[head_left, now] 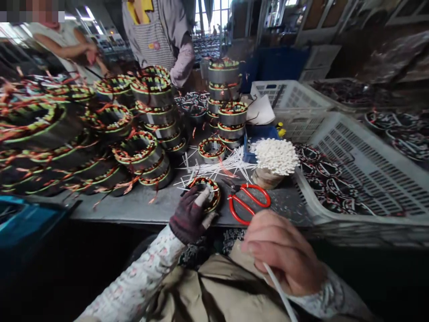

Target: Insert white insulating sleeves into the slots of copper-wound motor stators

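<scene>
My left hand (191,210), in a dark fingerless glove, grips the near left side of a motor stator (216,197) with copper windings, which rests on the bench by its front edge. Its fingertips reach over the stator's rim. Held above my lap, my right hand (283,250) is bare and closed on a thin white tube (279,290) that hangs down toward me. Red-handled scissors (250,201) lie right of the stator, their blades pointing away to the left. Behind them, loose white tubes (228,163) are strewn around another small stator (212,150).
Stacks of stators (140,156) crowd the left. A tub packed with upright white tubes (276,156) stands by a blue box (250,138). White plastic crates (368,165) hold wired parts at right. A teal bin (23,223) sits at left. Two people stand across the bench.
</scene>
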The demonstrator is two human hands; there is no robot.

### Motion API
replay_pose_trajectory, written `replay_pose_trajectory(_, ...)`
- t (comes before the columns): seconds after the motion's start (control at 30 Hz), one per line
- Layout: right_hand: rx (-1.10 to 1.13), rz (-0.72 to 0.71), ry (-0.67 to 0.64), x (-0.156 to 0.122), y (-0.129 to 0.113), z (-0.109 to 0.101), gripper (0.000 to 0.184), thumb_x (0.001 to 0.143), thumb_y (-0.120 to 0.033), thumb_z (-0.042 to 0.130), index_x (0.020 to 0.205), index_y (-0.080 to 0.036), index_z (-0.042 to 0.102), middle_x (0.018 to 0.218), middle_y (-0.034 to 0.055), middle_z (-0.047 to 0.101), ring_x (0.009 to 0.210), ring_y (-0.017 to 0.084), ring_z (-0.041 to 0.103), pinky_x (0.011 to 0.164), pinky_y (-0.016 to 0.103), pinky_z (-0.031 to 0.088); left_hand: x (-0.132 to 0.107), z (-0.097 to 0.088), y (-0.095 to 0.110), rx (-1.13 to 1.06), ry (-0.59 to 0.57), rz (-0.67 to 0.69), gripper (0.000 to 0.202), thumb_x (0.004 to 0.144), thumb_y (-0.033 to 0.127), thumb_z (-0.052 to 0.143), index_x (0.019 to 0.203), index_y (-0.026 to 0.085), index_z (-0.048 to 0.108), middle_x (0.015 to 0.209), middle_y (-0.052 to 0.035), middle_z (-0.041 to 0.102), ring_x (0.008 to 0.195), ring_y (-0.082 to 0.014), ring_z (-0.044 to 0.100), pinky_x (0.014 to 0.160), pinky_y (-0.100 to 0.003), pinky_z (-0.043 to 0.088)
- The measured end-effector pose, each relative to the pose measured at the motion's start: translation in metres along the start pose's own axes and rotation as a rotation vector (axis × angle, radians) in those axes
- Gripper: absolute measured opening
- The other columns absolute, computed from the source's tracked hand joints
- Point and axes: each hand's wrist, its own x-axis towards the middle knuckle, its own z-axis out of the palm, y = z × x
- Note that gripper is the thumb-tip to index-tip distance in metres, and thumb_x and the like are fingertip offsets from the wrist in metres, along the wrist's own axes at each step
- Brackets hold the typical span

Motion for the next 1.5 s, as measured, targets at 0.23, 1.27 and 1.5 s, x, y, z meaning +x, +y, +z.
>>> replay_pose_trajectory(0.23,0.044,0.167,-0.070,0.003,-0.017,0.032,0.013,0.096,-0.017,0.056,0.099,-0.025,0.066,0.077,0.0012,0.071,0.069,0.015,0.066,0.067,0.029,0.059,0.000,0.002,0.001,-0.053,-0.022,0.002,0.081,0.090,0.032,0.067,0.157,0.013,0.027,0.123,-0.0160,0.069,0.111,-0.0261,0.069,0.110,-0.047,0.053)
replay_pose_trajectory(1.27,0.583,1.432,0.042,-0.044,0.058,0.100,0.052,0.057,-0.053,0.085,0.080,-0.018,0.054,0.056,-0.0013,0.060,0.043,0.007,0.047,0.041,0.019,0.032,-0.012,0.011,-0.006,-0.428,-0.058,-0.134,0.065,0.101,0.034,0.051,0.159,0.020,0.025,0.149,-0.0163,0.053,0.132,-0.0252,0.060,0.120,-0.047,0.045)
replay_pose_trajectory(1.5,0.617,1.321,0.165,-0.049,0.057,0.106,0.057,0.063,-0.065,0.079,0.085,-0.020,0.053,0.058,-0.0013,0.062,0.044,0.011,0.055,0.042,0.021,0.042,-0.007,0.015,-0.004,-0.578,0.034,-0.229,0.030,0.102,0.034,0.054,0.129,0.023,0.060,0.119,-0.0064,0.074,0.107,-0.0165,0.073,0.112,-0.043,0.054)
